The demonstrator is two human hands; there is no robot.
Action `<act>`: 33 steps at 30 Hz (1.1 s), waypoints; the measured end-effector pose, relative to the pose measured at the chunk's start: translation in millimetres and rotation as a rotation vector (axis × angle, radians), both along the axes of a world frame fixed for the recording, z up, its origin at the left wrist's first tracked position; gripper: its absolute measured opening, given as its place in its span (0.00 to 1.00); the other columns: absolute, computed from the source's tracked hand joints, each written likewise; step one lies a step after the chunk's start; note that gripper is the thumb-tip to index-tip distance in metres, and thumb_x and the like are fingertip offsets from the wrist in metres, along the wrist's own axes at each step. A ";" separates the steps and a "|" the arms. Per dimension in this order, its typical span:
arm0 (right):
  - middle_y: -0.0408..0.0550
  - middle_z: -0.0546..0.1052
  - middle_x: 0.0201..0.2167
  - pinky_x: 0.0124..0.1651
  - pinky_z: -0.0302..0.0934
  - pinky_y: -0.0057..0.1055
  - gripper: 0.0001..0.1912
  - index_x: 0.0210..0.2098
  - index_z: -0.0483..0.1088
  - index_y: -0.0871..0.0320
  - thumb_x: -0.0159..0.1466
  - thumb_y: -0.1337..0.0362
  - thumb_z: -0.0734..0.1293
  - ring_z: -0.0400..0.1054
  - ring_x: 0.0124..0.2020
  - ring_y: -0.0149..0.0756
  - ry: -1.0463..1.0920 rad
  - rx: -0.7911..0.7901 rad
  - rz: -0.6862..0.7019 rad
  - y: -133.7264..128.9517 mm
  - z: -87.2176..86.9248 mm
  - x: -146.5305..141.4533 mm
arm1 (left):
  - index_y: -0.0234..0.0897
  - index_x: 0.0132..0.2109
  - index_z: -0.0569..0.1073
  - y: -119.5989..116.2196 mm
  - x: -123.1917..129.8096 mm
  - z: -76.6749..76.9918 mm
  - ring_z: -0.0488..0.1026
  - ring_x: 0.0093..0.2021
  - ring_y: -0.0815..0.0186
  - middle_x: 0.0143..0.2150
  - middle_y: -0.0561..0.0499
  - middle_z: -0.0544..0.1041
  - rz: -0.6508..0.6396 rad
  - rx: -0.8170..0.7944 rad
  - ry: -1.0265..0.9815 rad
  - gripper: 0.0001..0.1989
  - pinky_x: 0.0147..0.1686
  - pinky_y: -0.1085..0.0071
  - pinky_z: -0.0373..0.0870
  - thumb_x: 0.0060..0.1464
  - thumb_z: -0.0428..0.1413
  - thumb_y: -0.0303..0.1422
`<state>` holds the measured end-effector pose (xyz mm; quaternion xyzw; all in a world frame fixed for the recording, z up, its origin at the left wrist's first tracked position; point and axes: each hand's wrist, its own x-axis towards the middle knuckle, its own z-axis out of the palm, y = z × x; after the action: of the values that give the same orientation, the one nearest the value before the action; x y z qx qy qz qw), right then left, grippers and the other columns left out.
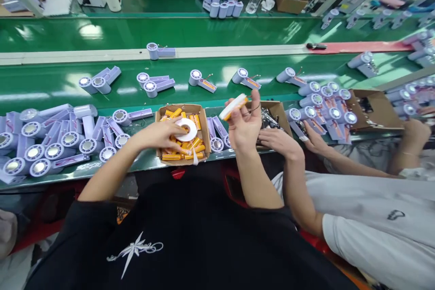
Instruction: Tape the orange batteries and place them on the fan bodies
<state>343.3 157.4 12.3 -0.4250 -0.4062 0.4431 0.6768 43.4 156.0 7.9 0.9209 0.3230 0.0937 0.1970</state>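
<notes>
My left hand [165,135] is over a cardboard box [158,145] of orange cylindrical battery cells [199,148]. Its fingers close on the edge of a roll of white tape [190,131], and a loose white strip hangs over the box's front. Raised to the right of the box, my right hand [244,129] grips an orange battery cell [234,107] partly covered in white. A thin dark wire shows near those fingers. Lilac handheld fan housings [216,144] lie between the box and my right forearm.
Lilac housings [56,149] crowd the left table. More sit along the green conveyor [118,59]. At right, a co-worker's hand [280,140] is close to my right forearm, by a box of dark parts [280,111]. Another cardboard box [380,108] stands farther right.
</notes>
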 end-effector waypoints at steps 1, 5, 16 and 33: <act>0.47 0.86 0.55 0.58 0.80 0.42 0.58 0.81 0.55 0.37 0.59 0.48 0.83 0.82 0.60 0.46 -0.026 -0.014 0.045 -2.7 -2.1 -6.3 | 0.41 0.57 0.84 31.2 -6.5 1.3 0.78 0.67 0.49 0.58 0.42 0.85 0.047 -0.033 0.000 0.16 0.66 0.54 0.76 0.71 0.60 0.44; 0.46 0.88 0.51 0.58 0.80 0.40 0.60 0.82 0.54 0.39 0.59 0.46 0.84 0.84 0.56 0.44 -0.056 -0.036 0.140 -6.4 -12.9 -29.0 | 0.29 0.58 0.83 127.6 -25.8 -11.0 0.73 0.66 0.45 0.61 0.31 0.81 0.524 0.153 0.099 0.19 0.69 0.46 0.67 0.72 0.57 0.38; 0.45 0.88 0.51 0.58 0.82 0.42 0.34 0.62 0.76 0.46 0.60 0.51 0.84 0.85 0.52 0.42 -0.237 0.152 0.392 98.3 -15.2 -43.3 | 0.40 0.43 0.87 198.0 -61.1 -72.8 0.71 0.67 0.45 0.58 0.41 0.84 0.328 -0.032 0.190 0.11 0.73 0.45 0.56 0.59 0.61 0.37; 0.57 0.87 0.56 0.59 0.72 0.43 0.20 0.65 0.78 0.52 0.76 0.57 0.70 0.83 0.56 0.54 -1.688 0.122 0.677 176.0 -48.4 -109.8 | 0.36 0.53 0.83 207.2 -29.3 -94.9 0.78 0.61 0.52 0.58 0.41 0.85 0.497 -0.116 -0.136 0.15 0.69 0.53 0.65 0.71 0.52 0.34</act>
<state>233.5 333.4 -36.1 -0.4296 -0.8925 0.1375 0.0096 14.1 363.2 -87.0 0.7922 0.5299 0.1823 0.2416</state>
